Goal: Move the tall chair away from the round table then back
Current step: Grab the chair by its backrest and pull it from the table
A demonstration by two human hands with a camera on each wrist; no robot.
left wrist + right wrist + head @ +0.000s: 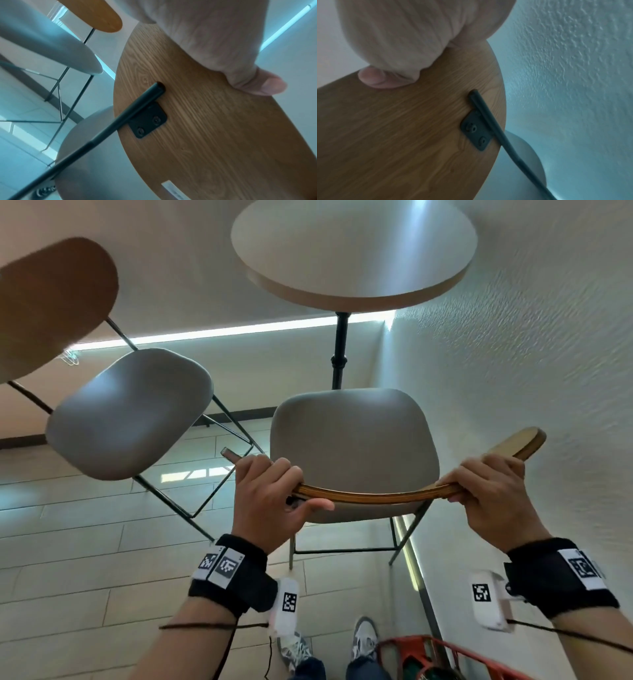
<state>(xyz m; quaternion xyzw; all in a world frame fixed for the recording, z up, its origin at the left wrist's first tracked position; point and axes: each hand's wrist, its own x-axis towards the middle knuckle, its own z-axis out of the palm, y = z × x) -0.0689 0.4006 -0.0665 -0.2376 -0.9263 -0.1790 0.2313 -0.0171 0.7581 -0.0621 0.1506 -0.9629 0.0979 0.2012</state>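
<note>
While 2 hands (270,498) (493,494) grip 1 tall chair (356,440), 2nd chair (126,412) beside 1 round table (352,251).

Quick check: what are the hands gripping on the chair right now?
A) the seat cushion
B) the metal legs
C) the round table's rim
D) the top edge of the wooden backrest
D: the left hand and right hand both curl over the backrest top edge.
</note>
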